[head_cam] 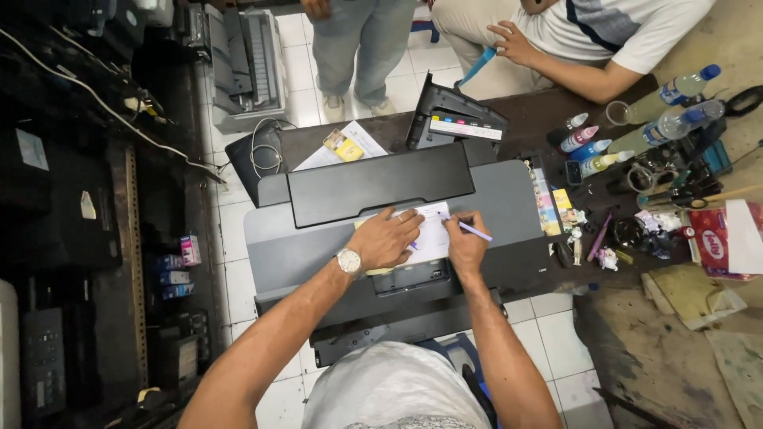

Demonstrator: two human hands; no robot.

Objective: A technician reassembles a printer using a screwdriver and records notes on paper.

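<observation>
Cluttered repair-shop desk (548,119): atop a grey printer (509,199), left hand (387,238) flat, fingers spread, pinning a white paper slip (431,230); right hand (466,242) closed around a purple pen (469,229), tip on the slip.

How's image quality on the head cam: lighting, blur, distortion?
Head view: even overhead light, soft shadows; left shelving falls into deep shadow, detail lost. Hands sharp: left hand flat on the white paper, right hand gripping a pen. Wide-angle bend at the edges; mild sheen on the printer lid.
</observation>
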